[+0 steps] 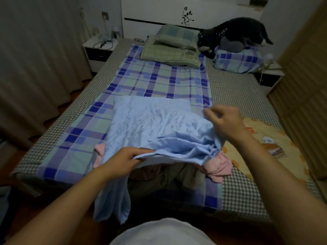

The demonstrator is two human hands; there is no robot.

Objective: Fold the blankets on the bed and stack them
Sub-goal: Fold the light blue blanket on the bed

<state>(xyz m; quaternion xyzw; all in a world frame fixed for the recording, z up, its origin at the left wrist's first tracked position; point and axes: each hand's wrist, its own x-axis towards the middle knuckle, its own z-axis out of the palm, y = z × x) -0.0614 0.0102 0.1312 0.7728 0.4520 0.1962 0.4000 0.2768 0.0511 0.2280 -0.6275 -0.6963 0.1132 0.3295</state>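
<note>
Blankets lie heaped at the near end of the bed (pixel 235 89), and the light blue blanket (pixel 155 124) is uppermost, its far half spread flat over the plaid sheet (pixel 150 78) while its near edge is lifted between both hands. Along that near edge, toward its left end, the left hand (pixel 122 160) grips the fabric, thumb on top and fingers curled beneath, and a length of the blue cloth hangs from it over the foot of the bed. At the blanket's right side the right hand (pixel 224 121) is raised, fingers curled and pinching a bunched fold, so the cloth gathers in creases just under the wrist. A pink blanket (pixel 219 167) shows beneath the blue one, peeking out at both the left and right. Just beside the right forearm lies a yellow printed blanket (pixel 276 138) on the checked bed cover. At the far end are green pillows (pixel 175 45), a plaid bundle (pixel 237 61) and a dark plush toy (pixel 237 32) against the white headboard (pixel 159 11).
</note>
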